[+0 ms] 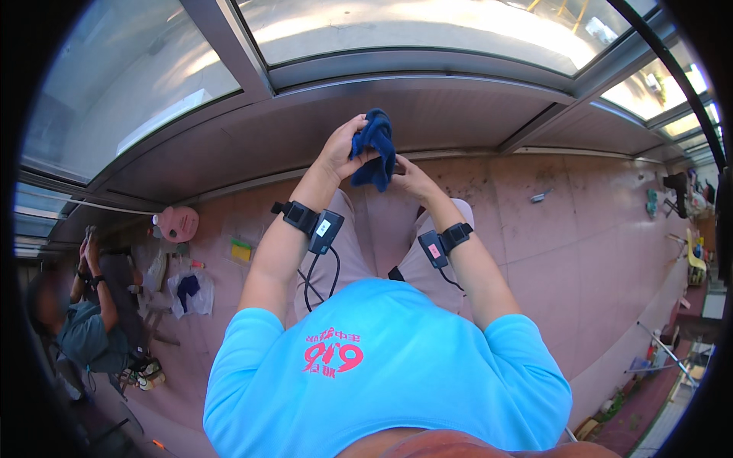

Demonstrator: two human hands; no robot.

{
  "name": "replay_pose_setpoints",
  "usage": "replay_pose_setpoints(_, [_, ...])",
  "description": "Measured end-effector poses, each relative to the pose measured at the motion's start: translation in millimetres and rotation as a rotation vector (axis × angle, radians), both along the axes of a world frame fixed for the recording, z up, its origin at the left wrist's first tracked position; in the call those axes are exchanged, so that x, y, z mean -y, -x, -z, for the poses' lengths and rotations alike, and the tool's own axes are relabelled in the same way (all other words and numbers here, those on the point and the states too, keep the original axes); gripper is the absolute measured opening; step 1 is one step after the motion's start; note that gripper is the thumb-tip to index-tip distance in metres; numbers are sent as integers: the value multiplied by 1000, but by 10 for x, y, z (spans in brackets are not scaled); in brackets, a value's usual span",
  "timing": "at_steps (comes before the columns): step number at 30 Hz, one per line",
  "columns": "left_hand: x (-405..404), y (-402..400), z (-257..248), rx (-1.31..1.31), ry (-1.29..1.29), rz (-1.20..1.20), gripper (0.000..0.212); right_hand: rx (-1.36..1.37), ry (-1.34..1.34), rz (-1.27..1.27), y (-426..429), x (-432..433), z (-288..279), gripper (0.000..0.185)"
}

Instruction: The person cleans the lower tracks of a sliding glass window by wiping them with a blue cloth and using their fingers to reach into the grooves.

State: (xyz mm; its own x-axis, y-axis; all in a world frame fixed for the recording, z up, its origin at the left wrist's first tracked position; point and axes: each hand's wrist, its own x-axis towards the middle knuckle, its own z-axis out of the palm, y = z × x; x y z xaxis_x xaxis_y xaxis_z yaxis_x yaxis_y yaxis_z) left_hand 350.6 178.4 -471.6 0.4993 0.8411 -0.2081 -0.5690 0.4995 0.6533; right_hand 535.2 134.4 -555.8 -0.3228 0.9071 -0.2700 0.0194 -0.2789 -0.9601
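A dark blue cloth [375, 151] hangs bunched and folded before the low metal wall panel. My left hand [342, 150] grips it from the left, with a thumb near its top and fingers reaching across its folds. At the cloth's lower right edge is my right hand [417, 182], its fingertips bent towards the fabric. Whether those fingertips pinch the cloth or only touch it is hard to see. Both forearms carry black strapped devices, the left one [325, 231] and the right one [435, 248], with cables.
To the left, a pink jug [177, 223], a green and yellow sponge [241, 250] and a plastic bag [205, 295] with dark cloth lie on the tiles. Another person [94, 332] sits beyond them. A small object [540, 196] lies on the right. Glass windows [424, 28] rise ahead.
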Motion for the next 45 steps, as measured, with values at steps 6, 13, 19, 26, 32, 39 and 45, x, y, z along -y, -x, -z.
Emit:
replay_pose_setpoints(6, [-19,203,22,111,27,-71,16,-70,48,-122,191,-28,38,48])
replay_pose_setpoints(13, [-25,283,232,202,44,-18,16,8,99,-98,27,-193,119,33])
replay_pose_setpoints(19, [-105,645,913,-1149,-622,-390,35,-48,-113,260,-179,-345,-332,10])
replay_pose_setpoints(26, [78,243,501,-743,-767,-29,44,99,-306,7,315,-421,-735,11])
replay_pose_setpoints(32, [12,179,303,-422,-296,-79,26,161,-640,142,312,-393,-577,46])
replay_pose_setpoints(39, [-109,256,440,-438,-301,-25,34,191,-591,179,354,-624,-366,60])
replay_pose_setpoints(45, [-374,232,822,-545,-163,255,28,547,-996,206,823,-1231,-1199,41])
